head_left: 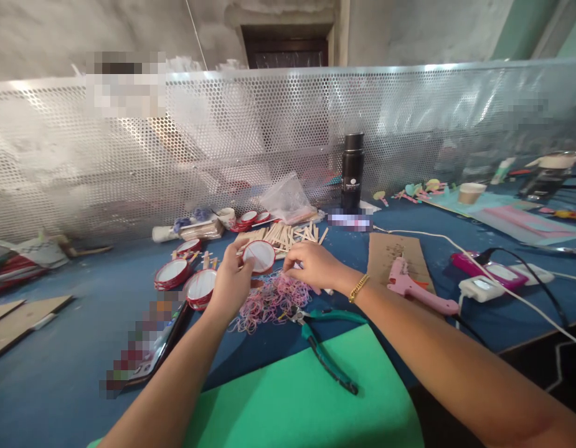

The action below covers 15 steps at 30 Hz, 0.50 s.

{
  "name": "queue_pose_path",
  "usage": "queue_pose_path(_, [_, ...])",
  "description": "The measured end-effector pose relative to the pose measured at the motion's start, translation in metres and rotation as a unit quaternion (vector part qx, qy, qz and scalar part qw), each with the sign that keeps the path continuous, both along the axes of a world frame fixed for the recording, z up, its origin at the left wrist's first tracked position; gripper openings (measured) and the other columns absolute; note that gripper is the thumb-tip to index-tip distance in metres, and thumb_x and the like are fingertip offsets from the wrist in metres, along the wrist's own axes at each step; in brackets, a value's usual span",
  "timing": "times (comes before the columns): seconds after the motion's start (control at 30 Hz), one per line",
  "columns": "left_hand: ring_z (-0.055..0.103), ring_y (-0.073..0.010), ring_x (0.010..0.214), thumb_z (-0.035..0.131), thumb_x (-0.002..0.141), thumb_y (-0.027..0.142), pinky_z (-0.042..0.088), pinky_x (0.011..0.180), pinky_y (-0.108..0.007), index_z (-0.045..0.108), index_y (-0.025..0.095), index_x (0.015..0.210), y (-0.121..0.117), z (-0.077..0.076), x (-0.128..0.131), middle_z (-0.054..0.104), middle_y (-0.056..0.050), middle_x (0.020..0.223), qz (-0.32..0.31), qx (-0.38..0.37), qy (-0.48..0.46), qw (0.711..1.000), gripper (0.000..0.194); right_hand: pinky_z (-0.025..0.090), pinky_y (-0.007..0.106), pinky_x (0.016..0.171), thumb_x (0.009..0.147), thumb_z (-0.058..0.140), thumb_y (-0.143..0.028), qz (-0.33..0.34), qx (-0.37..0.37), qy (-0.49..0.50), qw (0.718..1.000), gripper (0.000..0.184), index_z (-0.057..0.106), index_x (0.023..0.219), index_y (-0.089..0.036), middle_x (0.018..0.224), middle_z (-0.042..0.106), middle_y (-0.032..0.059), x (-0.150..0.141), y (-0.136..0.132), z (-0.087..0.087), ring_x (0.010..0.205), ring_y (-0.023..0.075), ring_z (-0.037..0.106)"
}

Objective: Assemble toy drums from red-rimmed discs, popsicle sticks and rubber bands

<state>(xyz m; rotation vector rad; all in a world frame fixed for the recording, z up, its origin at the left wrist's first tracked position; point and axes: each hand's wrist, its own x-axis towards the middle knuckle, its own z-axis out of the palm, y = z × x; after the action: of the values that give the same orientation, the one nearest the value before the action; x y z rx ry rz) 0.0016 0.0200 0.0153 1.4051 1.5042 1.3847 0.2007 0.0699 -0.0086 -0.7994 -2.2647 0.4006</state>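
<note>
My left hand (pixel 234 277) is closed on the edge of a small round toy drum (pixel 259 256) with a white face and red rim, held tilted above the table. My right hand (pixel 316 267) is in a pinch just right of the drum, over a tangled heap of pink and purple strings (pixel 271 302). Its fingertips are partly hidden, and what they hold, if anything, cannot be made out. Similar drums (pixel 201 286) lie to the left. Green-handled cutting pliers (pixel 332 367) rest near me, partly on a green sheet (pixel 297 398).
Wooden sticks (pixel 288 236) are piled behind my hands. A pink glue gun (pixel 416 286) lies on cardboard (pixel 385 249) at right, near a power strip (pixel 484 287) and cables. A black bottle (pixel 352 174) stands by the perforated metal screen (pixel 288 124). A phone (pixel 157 342) lies at left.
</note>
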Motion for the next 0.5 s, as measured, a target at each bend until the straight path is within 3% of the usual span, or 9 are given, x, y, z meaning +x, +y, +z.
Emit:
queue_pose_path(0.1, [0.074, -0.0183, 0.062, 0.063, 0.081, 0.019, 0.053, 0.043, -0.023, 0.052, 0.03, 0.144, -0.004, 0.003, 0.0, 0.074, -0.005, 0.105, 0.007, -0.004, 0.015, 1.0, 0.065, 0.048, 0.029, 0.073, 0.085, 0.075, -0.014, 0.007, -0.132, 0.097, 0.986, 0.008, 0.073, 0.078, -0.019, 0.079, 0.073, 0.0008, -0.001, -0.002, 0.003, 0.075, 0.016, 0.064])
queue_pose_path(0.2, [0.075, -0.018, 0.06, 0.064, 0.078, 0.022, 0.048, 0.041, -0.02, 0.068, 0.026, 0.126, -0.005, 0.002, 0.001, 0.076, -0.006, 0.105, -0.017, -0.043, 0.005, 0.999, 0.047, 0.047, 0.027, 0.068, 0.084, 0.074, -0.016, 0.012, -0.224, 0.161, 0.961, 0.008, 0.07, 0.078, -0.018, 0.073, 0.07, -0.0015, -0.004, -0.004, 0.005, 0.069, 0.0138, 0.062])
queue_pose_path(0.33, [0.076, -0.0212, 0.066, 0.067, 0.076, 0.033, 0.048, 0.046, -0.021, 0.076, 0.018, 0.092, -0.008, -0.001, 0.008, 0.078, -0.008, 0.088, -0.069, -0.101, -0.036, 0.992, 0.024, 0.046, 0.026, 0.066, 0.082, 0.074, -0.015, 0.014, -0.253, 0.196, 0.947, 0.008, 0.068, 0.076, -0.018, 0.069, 0.066, -0.003, -0.006, -0.006, 0.006, 0.066, 0.0127, 0.06])
queue_pose_path(0.5, [0.077, -0.0276, 0.082, 0.079, 0.069, 0.044, 0.055, 0.055, -0.028, 0.079, 0.018, 0.094, -0.015, 0.0, 0.013, 0.079, -0.009, 0.087, -0.086, -0.069, 0.0, 0.994, 0.036, 0.046, 0.027, 0.068, 0.082, 0.074, -0.017, 0.001, -0.254, 0.194, 0.948, 0.006, 0.07, 0.077, -0.017, 0.071, 0.068, -0.0018, -0.007, -0.004, 0.003, 0.068, 0.0135, 0.061])
